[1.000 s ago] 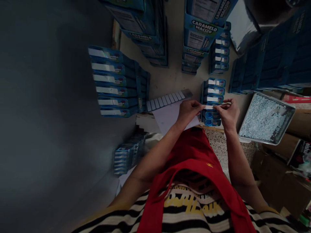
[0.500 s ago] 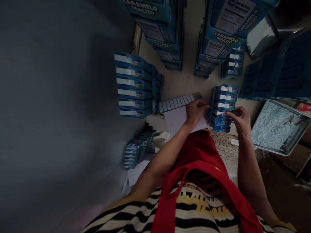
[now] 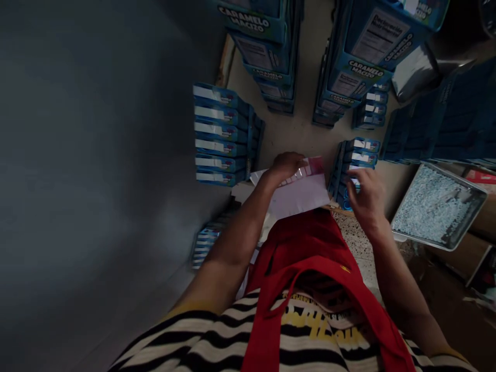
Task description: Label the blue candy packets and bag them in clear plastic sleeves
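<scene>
My left hand point(image 3: 285, 168) lies over a sheet of white stickers point(image 3: 300, 196), its fingers bent and closed on the sticker rows near the top edge. The sheet's right end shows a pinkish-red patch. My right hand point(image 3: 367, 199) is over a short row of blue candy boxes point(image 3: 362, 145), thumb and forefinger curved and apart beside the lower boxes. White stickers show on the upper boxes of that row. My right hand hides most of the lower ones.
Another row of blue boxes point(image 3: 220, 126) with white stickers stands at left. Tall box stacks point(image 3: 267, 57) rise behind. A metal tray point(image 3: 463, 235) of pale blue candies sits at right, below a silvery bag point(image 3: 416, 72). A grey wall point(image 3: 77, 155) fills the left.
My left hand has moved left, from beside the box row onto the sticker sheet. My right hand has shifted slightly left and up over the boxes. The sheet has tilted.
</scene>
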A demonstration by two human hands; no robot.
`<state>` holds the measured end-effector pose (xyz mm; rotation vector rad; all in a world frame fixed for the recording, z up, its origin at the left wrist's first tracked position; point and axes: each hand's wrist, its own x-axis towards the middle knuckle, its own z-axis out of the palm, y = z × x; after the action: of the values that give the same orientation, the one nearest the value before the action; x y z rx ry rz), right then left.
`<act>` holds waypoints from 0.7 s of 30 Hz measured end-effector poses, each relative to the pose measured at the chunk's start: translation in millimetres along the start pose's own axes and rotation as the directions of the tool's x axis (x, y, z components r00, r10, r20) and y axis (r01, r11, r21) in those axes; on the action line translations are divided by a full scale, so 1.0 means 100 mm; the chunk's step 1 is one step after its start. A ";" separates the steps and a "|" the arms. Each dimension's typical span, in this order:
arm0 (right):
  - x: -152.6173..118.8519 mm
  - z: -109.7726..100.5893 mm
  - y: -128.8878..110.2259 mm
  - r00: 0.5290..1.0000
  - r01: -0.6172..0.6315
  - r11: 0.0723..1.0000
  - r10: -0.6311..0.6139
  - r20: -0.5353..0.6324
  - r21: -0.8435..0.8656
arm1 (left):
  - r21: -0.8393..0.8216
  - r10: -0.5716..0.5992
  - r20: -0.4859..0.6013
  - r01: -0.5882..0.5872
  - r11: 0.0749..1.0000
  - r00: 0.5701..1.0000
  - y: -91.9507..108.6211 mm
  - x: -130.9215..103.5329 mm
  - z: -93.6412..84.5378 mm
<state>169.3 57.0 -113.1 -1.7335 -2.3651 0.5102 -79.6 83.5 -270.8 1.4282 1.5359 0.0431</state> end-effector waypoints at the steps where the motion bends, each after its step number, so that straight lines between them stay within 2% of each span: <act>1: 0.03 0.06 -0.09 0.999 0.044 0.999 -0.044 0.030 -0.007 | -0.028 0.050 -0.015 -0.051 0.998 0.999 0.00 -0.11 -0.03; 5: 0.20 0.35 -0.35 0.977 0.171 0.984 -0.164 0.135 -0.044 | -0.247 0.193 -0.091 -0.210 0.946 0.977 0.04 -0.44 -0.17; 9: 0.31 0.58 -0.44 0.975 0.184 0.979 -0.170 0.141 -0.092 | -0.468 0.235 -0.079 -0.244 0.849 0.969 0.13 -0.58 -0.26; 13: 0.30 0.63 -0.45 0.983 0.169 0.972 -0.155 0.094 -0.164 | -0.533 0.239 -0.025 -0.215 0.818 0.971 0.14 -0.60 -0.29; 18: 0.24 0.61 -0.46 0.943 0.284 0.940 -0.237 0.235 -0.190 | -0.551 0.246 0.014 -0.198 0.811 0.969 0.08 -0.61 -0.28; 21: 0.19 0.65 -0.47 0.927 0.312 0.930 -0.255 0.274 -0.192 | -0.554 0.265 0.019 -0.211 0.805 0.964 0.05 -0.61 -0.25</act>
<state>100.4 51.3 -157.9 -1.4353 -2.8968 0.4366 -104.5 52.2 -217.8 1.1229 1.1258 0.5245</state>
